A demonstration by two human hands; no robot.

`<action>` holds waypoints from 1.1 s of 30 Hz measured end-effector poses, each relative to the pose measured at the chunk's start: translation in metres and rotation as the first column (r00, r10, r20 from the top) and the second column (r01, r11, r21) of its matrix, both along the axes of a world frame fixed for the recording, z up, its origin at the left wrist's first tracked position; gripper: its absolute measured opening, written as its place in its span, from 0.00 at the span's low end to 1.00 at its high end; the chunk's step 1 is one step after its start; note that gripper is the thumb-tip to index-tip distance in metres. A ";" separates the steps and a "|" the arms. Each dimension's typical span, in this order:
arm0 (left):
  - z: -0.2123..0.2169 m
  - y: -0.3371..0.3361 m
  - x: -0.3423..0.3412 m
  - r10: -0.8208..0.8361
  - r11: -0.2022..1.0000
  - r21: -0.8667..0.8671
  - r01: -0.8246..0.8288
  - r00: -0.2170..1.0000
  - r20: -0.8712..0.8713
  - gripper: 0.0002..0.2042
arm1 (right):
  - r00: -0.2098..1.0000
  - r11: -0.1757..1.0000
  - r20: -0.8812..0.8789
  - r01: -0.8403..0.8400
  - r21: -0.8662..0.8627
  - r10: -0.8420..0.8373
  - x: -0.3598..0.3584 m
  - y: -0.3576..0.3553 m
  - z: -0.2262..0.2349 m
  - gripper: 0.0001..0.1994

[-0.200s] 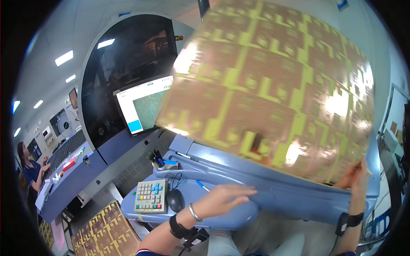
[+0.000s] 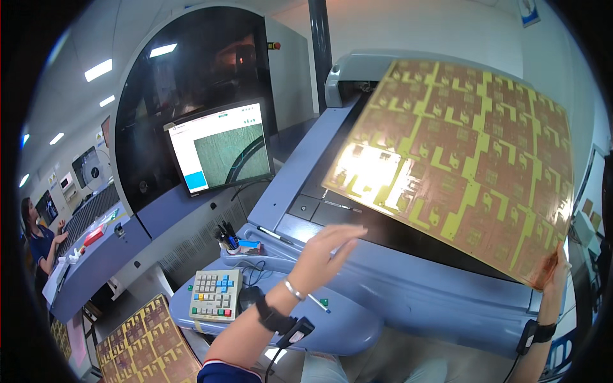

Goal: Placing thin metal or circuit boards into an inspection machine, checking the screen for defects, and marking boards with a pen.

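A large copper-and-yellow circuit board panel (image 2: 463, 159) is tilted over the black bed (image 2: 408, 239) of a blue machine. My right hand (image 2: 554, 271) grips the panel's near right corner, fingers at the edge. Its far edge reaches toward the machine's grey cover (image 2: 377, 67); whether it touches the bed I cannot tell. My left hand (image 2: 332, 252) is off the panel, open and empty, fingers stretched toward the bed's front rim. Below that arm lie a grey keypad (image 2: 216, 293), a dark mouse (image 2: 250, 299) and a pen (image 2: 319, 303) on a blue side shelf.
A monitor (image 2: 220, 150) stands left of the bed, beside a black machine hood (image 2: 191, 83). A pen cup (image 2: 228, 239) sits on the ledge. More circuit board panels (image 2: 150, 345) lie at the lower left. A co-worker (image 2: 43, 246) is at another machine, far left.
The panel has swung lower and farther right, uncovering part of the bed and the grey cover. My left hand has risen slightly. My right hand keeps its hold on the corner.
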State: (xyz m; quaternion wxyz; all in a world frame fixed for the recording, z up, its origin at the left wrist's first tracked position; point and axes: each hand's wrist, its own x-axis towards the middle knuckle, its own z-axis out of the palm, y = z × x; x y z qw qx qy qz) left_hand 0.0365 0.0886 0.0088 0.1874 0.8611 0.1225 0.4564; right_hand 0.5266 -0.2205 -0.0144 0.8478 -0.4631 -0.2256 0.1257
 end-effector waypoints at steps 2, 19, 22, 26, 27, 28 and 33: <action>-0.004 0.038 0.019 0.041 0.997 0.070 -0.041 0.999 0.001 0.15 | 0.999 0.998 -0.025 0.041 -0.037 -0.042 0.006 0.027 0.002 0.16; -0.071 0.144 0.087 0.538 0.835 0.311 -0.454 0.794 -0.284 0.20 | 0.757 0.768 0.617 0.522 -0.371 -0.217 0.127 0.148 -0.041 0.11; -0.071 0.142 0.072 0.571 0.816 0.305 -0.490 0.766 -0.296 0.19 | 0.025 0.442 0.979 0.895 0.069 -0.204 0.091 0.164 -0.038 0.15; -0.063 0.123 0.066 0.562 0.825 0.286 -0.487 0.759 -0.330 0.20 | 0.550 0.512 0.831 0.692 -0.509 0.082 0.035 0.152 -0.005 0.23; -0.060 0.120 0.063 0.554 0.831 0.281 -0.480 0.759 -0.343 0.20 | 0.783 0.568 0.592 0.405 -0.717 0.189 0.015 0.150 0.008 0.24; -0.058 0.116 0.061 0.546 0.837 0.276 -0.473 0.758 -0.357 0.20 | 0.321 0.673 0.929 0.648 -0.358 0.185 0.031 0.147 -0.011 0.24; -0.063 0.108 0.038 0.433 0.896 0.095 -0.434 0.803 -0.409 0.20 | 0.419 0.621 0.844 0.576 -0.532 0.335 -0.020 0.151 0.008 0.24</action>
